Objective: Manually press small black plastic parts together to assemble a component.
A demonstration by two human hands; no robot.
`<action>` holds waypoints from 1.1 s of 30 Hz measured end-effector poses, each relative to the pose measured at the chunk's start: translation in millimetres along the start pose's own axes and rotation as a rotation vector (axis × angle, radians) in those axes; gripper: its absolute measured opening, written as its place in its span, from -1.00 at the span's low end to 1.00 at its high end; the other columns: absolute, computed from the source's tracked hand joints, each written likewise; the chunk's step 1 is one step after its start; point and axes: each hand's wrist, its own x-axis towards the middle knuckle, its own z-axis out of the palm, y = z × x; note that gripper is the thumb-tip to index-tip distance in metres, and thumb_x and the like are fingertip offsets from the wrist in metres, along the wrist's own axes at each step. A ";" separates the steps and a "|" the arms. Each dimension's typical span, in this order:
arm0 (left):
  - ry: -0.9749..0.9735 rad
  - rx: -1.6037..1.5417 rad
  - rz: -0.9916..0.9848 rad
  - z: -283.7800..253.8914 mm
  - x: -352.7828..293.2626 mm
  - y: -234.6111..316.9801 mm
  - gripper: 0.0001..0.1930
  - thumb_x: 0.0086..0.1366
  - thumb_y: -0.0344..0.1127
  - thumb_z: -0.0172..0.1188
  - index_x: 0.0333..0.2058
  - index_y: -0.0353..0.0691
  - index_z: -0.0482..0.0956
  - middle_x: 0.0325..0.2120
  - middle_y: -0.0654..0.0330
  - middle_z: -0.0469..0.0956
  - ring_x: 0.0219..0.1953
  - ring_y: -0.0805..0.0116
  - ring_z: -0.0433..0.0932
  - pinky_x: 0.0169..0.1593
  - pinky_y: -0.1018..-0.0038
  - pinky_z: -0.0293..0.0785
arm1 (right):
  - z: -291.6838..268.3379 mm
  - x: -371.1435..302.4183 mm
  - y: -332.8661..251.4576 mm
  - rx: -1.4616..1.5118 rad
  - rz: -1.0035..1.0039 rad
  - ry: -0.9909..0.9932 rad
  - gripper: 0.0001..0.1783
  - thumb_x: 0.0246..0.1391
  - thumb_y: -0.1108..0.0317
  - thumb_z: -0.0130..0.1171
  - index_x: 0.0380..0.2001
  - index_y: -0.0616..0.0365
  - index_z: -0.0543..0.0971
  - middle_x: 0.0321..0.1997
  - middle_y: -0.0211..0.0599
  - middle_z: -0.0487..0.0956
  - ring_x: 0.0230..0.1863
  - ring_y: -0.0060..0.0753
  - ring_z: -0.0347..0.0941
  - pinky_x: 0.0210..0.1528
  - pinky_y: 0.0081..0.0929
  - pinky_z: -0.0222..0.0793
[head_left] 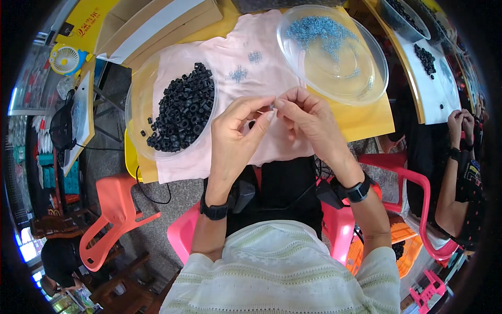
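My left hand and my right hand meet above the pink cloth, fingertips pinched together. Between them is a tiny pale piece, too small to name. Under my left fingers a bit of something black shows, mostly hidden. To the left, a clear round plastic tub holds a heap of small black ring-like parts. At the upper right, another clear tub contains many tiny bluish see-through pieces. Two little clusters of such pieces lie on the cloth beyond my hands.
An open cardboard box stands at the back left of the yellow table. On the right, a co-worker's hands are at another table with black parts. An orange stool and a pink chair flank me.
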 end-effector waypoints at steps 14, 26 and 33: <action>0.050 0.094 0.054 2.0 3.5 -3.6 -0.69 0.18 -0.60 0.26 -0.06 -0.35 0.58 -0.22 0.20 0.60 -0.18 0.55 0.51 -0.09 0.62 0.45 | 0.9 4.0 10.5 0.027 0.021 0.027 -0.74 0.20 0.21 0.21 -0.33 0.23 0.53 -0.56 -0.52 0.44 -0.65 -0.74 0.30 -0.65 -0.73 0.25; 0.130 0.047 -0.082 2.7 1.9 -4.1 -0.81 0.18 -0.58 0.28 -0.20 -0.37 0.63 -0.32 0.24 0.63 -0.35 0.58 0.52 -0.24 0.67 0.45 | 2.9 1.8 2.2 0.018 -0.012 0.042 -0.74 0.21 0.21 0.19 -0.29 0.23 0.54 -0.45 -0.50 0.49 -0.59 -0.77 0.32 -0.61 -0.73 0.30; 0.198 0.297 0.208 7.1 4.1 0.5 -0.83 0.12 -0.62 0.28 -0.27 -0.36 0.65 -0.33 0.19 0.63 -0.39 0.57 0.52 -0.32 0.67 0.44 | 0.4 1.8 -5.3 -0.053 -0.010 0.029 -0.70 0.16 0.18 0.26 -0.29 0.23 0.57 -0.48 -0.51 0.50 -0.58 -0.75 0.34 -0.57 -0.73 0.33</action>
